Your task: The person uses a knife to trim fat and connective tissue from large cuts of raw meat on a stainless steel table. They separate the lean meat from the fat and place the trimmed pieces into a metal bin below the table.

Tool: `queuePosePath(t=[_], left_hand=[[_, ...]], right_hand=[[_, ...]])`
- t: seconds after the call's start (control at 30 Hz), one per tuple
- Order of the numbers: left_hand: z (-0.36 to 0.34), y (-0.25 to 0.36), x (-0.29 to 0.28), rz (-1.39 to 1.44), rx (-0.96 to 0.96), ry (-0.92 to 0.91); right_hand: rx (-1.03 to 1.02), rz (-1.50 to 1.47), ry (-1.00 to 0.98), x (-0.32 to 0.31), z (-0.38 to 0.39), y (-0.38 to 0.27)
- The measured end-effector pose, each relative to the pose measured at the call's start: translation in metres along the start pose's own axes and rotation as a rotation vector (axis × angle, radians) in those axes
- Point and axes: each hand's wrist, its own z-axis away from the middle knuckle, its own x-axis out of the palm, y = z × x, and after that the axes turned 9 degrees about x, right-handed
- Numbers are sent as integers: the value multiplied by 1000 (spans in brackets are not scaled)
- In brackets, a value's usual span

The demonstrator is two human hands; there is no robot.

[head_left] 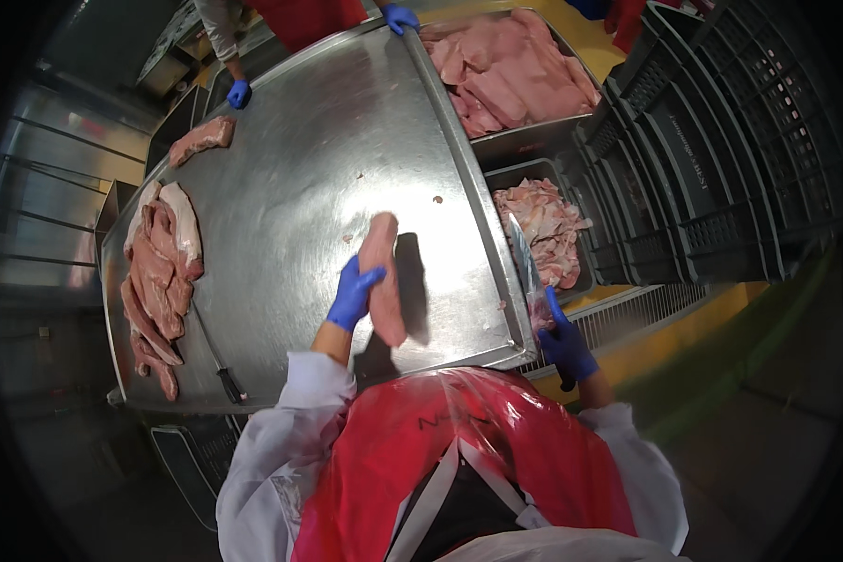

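Observation:
My left hand (353, 295), in a blue glove, is closed around a long pale-pink strip of meat (381, 281), held over the steel table (290, 187). The strip casts a dark shadow to its right. Past the table's right edge, my right hand (568, 348), also gloved in blue, grips a knife (525, 258) with its blade pointing away from me. A small pinkish scrap (539, 311) shows by the blade near my fingers; whether I hold it is unclear. The blade reaches over a dark bin (585, 267) of meat trimmings (545, 225).
Several meat strips (159, 272) lie piled at the table's left edge, beside a sharpening steel (223, 375). One more piece (201, 140) lies farther back, near a co-worker's gloved hand (240, 93). A metal tub (525, 139) of meat stands far right, beside stacked dark crates (693, 169).

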Motion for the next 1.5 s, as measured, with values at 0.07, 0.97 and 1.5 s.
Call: queuePosePath(t=[0.07,0.97,1.5], left_hand=[[-52,56,45,-15,108,-67],[3,57,-515,-1373,114,821],[-115,84,-696,-750,-81,683]], right_hand=[[-14,20,42,-4,5,-25],[75,-245,-224,261,-114,-120],[197,-175,67,274,-127,-88]])
